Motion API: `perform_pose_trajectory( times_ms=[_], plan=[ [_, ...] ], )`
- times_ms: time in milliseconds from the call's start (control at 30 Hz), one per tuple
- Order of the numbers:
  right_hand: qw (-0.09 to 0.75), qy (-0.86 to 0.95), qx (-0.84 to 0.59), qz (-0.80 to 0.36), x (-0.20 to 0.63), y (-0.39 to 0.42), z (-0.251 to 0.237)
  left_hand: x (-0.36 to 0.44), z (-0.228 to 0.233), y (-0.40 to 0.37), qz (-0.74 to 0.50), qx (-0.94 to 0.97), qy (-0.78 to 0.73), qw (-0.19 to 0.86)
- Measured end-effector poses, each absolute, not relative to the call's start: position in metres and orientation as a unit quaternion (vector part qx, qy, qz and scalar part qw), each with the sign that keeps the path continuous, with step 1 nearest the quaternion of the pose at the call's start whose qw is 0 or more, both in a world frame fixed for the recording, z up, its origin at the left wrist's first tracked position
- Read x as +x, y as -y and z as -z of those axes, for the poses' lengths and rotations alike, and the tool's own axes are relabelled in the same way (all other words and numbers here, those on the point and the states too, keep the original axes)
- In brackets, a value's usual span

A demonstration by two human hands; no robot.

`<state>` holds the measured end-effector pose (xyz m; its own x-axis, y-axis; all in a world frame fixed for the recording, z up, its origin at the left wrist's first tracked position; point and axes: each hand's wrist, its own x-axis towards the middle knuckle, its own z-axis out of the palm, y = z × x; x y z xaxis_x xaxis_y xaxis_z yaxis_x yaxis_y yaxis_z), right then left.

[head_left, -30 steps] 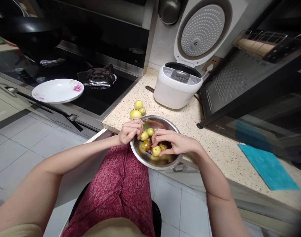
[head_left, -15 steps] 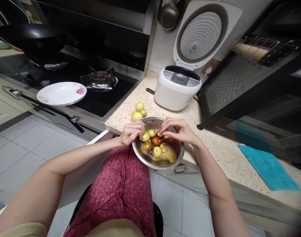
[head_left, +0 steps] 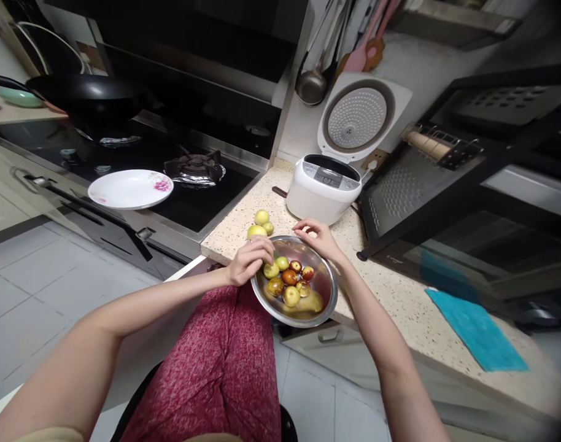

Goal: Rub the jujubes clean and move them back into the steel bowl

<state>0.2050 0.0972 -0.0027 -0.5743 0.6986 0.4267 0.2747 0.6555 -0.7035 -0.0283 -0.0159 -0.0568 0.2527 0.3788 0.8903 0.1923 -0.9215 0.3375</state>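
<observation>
A metal bowl (head_left: 329, 307) tilts over my lap at the counter edge, with several green and red-brown jujubes (head_left: 289, 277) in it. Beside them, low in the bowl, shows a yellowish shape I cannot make out. My left hand (head_left: 253, 259) is closed over the bowl's left rim, its fingertips dipping inside close to a green jujube (head_left: 271, 270). At the far right rim is my right hand (head_left: 320, 238), thumb and fingers apart and curved, with nothing seen between them. Several yellow-green fruits (head_left: 261, 217) lie on the counter just behind the bowl.
A white rice cooker (head_left: 315, 202) stands lid up on the speckled counter (head_left: 382, 294). To its right is a black oven (head_left: 428, 215), with a teal cloth (head_left: 480, 331) in front. Leftward, a floral plate (head_left: 131, 189) and a black wok (head_left: 85, 92) sit on the stove.
My right hand has lifted from the jujubes inside the bowl to its far right rim. My left hand stays at the left rim. The view has shifted, showing more utensils on the wall.
</observation>
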Motion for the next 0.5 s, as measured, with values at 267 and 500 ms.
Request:
perform_pose_trajectory(
  times_ms=[267,500],
  plan=[
    [0.193,0.891,-0.31,-0.269,0.15,-0.124,-0.008,-0.028,0.063,0.008,-0.551,0.833,-0.05,-0.006],
    [0.174,0.913,-0.28,-0.241,0.145,-0.132,-0.008,-0.031,0.07,0.003,-0.519,0.852,-0.017,-0.061]
  ],
)
